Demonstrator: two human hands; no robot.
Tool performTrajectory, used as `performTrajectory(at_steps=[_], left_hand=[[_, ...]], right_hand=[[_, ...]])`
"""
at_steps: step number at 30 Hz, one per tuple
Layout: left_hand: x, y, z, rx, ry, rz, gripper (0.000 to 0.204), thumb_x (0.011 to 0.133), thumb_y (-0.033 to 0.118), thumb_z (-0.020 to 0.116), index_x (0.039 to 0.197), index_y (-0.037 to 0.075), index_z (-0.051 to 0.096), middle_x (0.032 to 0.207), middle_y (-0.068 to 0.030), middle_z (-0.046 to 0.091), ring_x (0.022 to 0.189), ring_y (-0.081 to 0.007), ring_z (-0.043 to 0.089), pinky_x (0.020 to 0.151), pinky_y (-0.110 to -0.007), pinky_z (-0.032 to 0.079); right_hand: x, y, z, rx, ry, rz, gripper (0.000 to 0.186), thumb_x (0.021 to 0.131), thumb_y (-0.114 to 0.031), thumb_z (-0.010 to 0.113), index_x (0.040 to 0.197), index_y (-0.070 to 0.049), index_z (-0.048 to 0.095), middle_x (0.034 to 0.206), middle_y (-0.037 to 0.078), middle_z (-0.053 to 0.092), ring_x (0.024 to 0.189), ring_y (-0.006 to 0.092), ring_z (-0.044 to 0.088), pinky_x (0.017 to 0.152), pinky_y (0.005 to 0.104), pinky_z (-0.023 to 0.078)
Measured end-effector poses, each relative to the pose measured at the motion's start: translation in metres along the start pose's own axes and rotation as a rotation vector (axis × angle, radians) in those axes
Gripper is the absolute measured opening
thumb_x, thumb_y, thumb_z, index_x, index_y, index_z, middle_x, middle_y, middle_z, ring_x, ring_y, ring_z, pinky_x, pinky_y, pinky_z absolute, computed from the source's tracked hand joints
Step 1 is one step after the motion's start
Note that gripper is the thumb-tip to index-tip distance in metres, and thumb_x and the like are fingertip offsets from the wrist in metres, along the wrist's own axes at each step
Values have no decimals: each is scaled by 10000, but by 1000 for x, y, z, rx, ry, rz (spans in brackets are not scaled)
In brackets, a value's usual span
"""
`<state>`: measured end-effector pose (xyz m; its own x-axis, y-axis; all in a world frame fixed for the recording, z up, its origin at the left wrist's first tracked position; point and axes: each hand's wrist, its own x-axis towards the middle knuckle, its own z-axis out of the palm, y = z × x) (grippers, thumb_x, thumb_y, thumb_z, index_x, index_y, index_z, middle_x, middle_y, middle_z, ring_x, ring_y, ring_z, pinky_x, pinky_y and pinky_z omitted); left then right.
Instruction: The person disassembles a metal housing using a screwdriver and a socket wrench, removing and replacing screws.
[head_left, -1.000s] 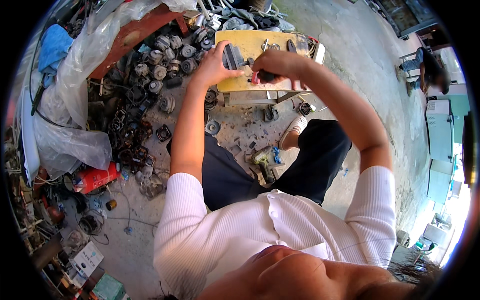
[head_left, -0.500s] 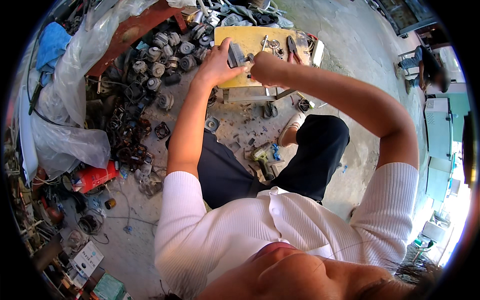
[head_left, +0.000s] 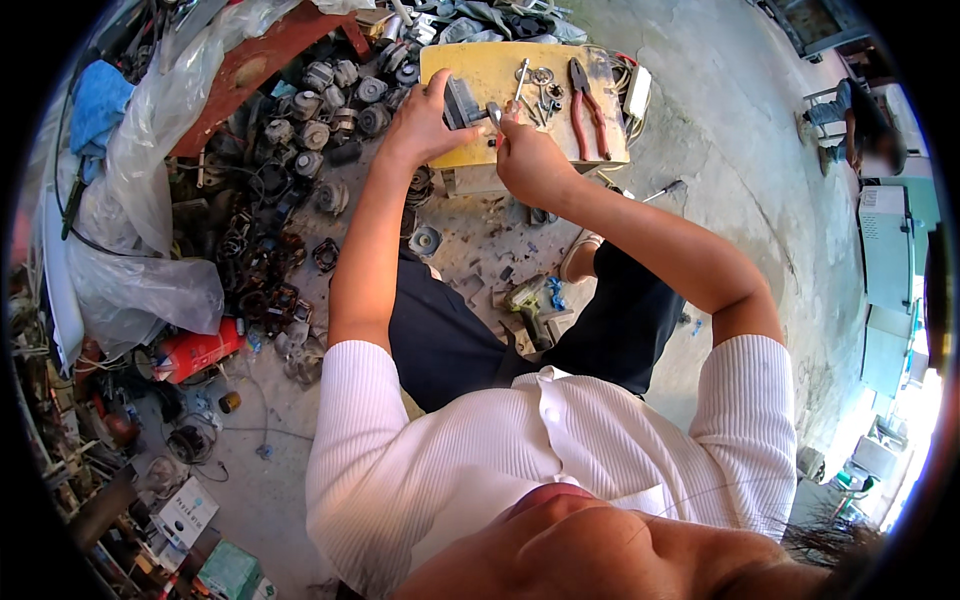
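Observation:
On the yellow-topped stand point(head_left: 450, 57), my left hand point(head_left: 423, 125) is wrapped round a grey, blocky metal motor part point(head_left: 461, 104). My right hand point(head_left: 530, 158) is closed on a short silver wrench point(head_left: 495, 113), its rounded head at the right side of the part. Most of that wrench's handle is hidden in my fist. Just beyond my right hand lie a thin metal rod tool point(head_left: 521, 80) and several metal rings and bolts point(head_left: 545, 98). Pliers with red handles point(head_left: 580, 128) lie to their right.
Several used motors point(head_left: 312, 138) are heaped on the floor left of the stand. A green power drill point(head_left: 524, 300) lies between my legs. A white power strip point(head_left: 637, 92) is at the stand's right edge. Another person point(head_left: 868, 125) sits at the far right.
My right forearm and elbow have swung down and inward, turning the wrench at the part. The pliers now show fully. My left hand still holds the motor part in much the same place.

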<state>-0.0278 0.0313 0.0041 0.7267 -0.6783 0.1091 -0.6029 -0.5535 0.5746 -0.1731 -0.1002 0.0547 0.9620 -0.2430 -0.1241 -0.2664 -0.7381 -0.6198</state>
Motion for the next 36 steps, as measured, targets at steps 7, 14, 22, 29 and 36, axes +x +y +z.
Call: performTrajectory(at_steps=[7, 14, 22, 29, 36], left_hand=[[7, 6, -6, 98, -13, 25, 1005, 664, 462, 837, 1447, 107, 318, 1274, -277, 516, 1163, -415, 555, 958, -443, 471], [20, -2, -11, 75, -141, -97, 1059, 604, 505, 846, 1413, 72, 317, 1291, -286, 506, 1199, -412, 535, 992, -433, 462], [26, -4, -12, 114, -142, -105, 1071, 591, 455, 864, 1425, 78, 307, 1301, -275, 502, 1232, -395, 515, 1021, -427, 433], [21, 0, -13, 79, -121, -84, 1025, 598, 422, 867, 1404, 68, 342, 1325, -247, 514, 1237, -380, 519, 1019, -426, 435], [23, -8, -13, 65, -106, -63, 990, 595, 417, 873, 1365, 50, 371, 1306, -245, 525, 1210, -369, 539, 1000, -420, 449]], right_hand=[[-7, 10, 13, 73, 103, 10, 279, 916, -83, 457, 1135, 66, 545, 821, 301, 633, 778, 453, 630, 722, 512, 489], [25, 9, -7, -31, -13, -143, 245, 798, -62, 531, 980, 97, 570, 857, 319, 650, 839, 442, 665, 753, 466, 531], [23, 0, -6, -13, -44, -22, 269, 815, -75, 523, 1018, 94, 576, 951, 332, 651, 914, 457, 657, 810, 481, 528], [18, 0, -2, 58, -28, -7, 283, 822, -64, 518, 1055, 87, 573, 952, 345, 648, 902, 461, 662, 803, 480, 534], [8, -2, 4, 77, 16, 3, 455, 822, -35, 502, 1259, 87, 479, 940, 317, 653, 878, 446, 662, 765, 497, 529]])
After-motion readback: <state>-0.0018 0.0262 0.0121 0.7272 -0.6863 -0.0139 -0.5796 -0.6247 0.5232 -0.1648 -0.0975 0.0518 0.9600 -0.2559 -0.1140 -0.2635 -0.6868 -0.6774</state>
